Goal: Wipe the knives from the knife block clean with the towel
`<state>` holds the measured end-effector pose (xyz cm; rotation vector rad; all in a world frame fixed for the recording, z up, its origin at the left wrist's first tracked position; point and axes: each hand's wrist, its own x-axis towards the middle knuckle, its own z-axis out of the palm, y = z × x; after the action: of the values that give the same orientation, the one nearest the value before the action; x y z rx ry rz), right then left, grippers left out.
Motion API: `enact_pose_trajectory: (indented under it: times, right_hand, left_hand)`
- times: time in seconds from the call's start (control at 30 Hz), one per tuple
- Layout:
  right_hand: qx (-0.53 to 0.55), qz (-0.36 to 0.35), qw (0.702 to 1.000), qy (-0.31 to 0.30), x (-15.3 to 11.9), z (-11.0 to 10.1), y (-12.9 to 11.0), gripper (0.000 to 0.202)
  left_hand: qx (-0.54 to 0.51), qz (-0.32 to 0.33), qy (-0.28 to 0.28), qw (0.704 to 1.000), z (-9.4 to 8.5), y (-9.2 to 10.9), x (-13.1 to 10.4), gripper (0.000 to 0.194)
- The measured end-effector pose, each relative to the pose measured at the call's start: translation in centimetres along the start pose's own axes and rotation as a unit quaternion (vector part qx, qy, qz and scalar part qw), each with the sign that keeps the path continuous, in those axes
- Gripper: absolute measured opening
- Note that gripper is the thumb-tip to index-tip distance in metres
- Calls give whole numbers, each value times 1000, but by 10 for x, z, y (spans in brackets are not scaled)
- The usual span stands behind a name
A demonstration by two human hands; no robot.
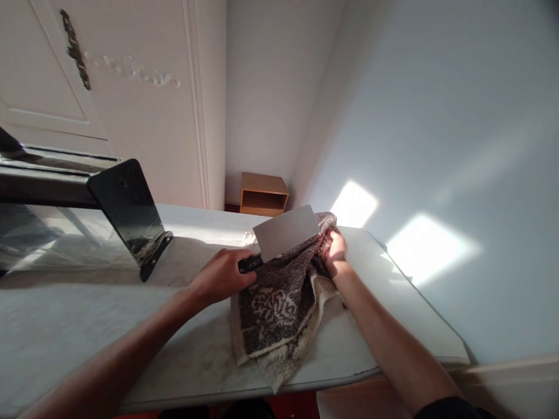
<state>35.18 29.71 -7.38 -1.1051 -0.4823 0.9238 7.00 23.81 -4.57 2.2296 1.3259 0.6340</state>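
My left hand (227, 273) is closed around the black handle of a cleaver (288, 231), whose broad metal blade points up and to the right. A brown towel with a pale pattern (275, 305) hangs in folds from my right hand (336, 250), which grips its bunched upper end. Part of the towel lies behind the blade's lower edge and against its far right end. The towel's lower corner spreads toward the table's front edge. Most fingers of my right hand are hidden by cloth.
Both hands work above a white tabletop (183, 343). A black rack with clear panels (126, 209) stands on its left. Beyond are a white cabinet door (144, 116) and a small wooden shelf box (264, 185). A pale wall (458, 145) with sunlit patches borders the table's right side.
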Motion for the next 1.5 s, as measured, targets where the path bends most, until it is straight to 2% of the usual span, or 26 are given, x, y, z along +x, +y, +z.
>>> enact_pose_trajectory:
  times: [0.2,0.27,0.37,0.5,0.73,0.8,0.97,1.07,1.2,1.27,1.4,1.5]
  right_hand:
    - [34,-33,996,-76,-8,1,-8,12]
    - [32,-37,994,-94,-11,2,-9,13]
    - [39,-44,992,-112,-11,2,-8,12]
    - [29,-36,994,-99,-12,3,-5,15]
    - [39,73,988,-130,-26,13,-1,25]
    - [39,75,988,-133,-27,15,2,28]
    - [-40,-30,994,-93,-32,17,2,32]
    - [-92,-90,988,-87,-39,18,1,29]
    - [-148,-226,951,-153,-51,19,5,28]
    - [-167,-270,931,-181,-59,21,10,28]
    - [-199,-264,922,-203,-76,29,18,27]
    - [-220,-267,901,-261,-89,33,21,25]
  left_hand:
    - [-16,4,-58,998,-2,-3,0,28]
    - [-10,3,-63,998,-1,-4,1,26]
    - [-13,-12,-38,999,0,-3,2,23]
    - [-38,-70,1,997,-4,1,2,22]
    - [-83,-145,51,985,-7,3,2,24]
    - [-83,-155,65,982,-6,2,2,25]
    - [-13,-116,101,988,1,-3,3,26]
    - [26,-104,86,990,7,-7,3,30]
    - [29,-100,77,992,14,-8,3,36]
    - [21,-93,86,992,16,-6,2,38]
    - [4,-68,94,993,21,4,-3,37]
    - [-32,-48,87,995,27,10,-6,35]
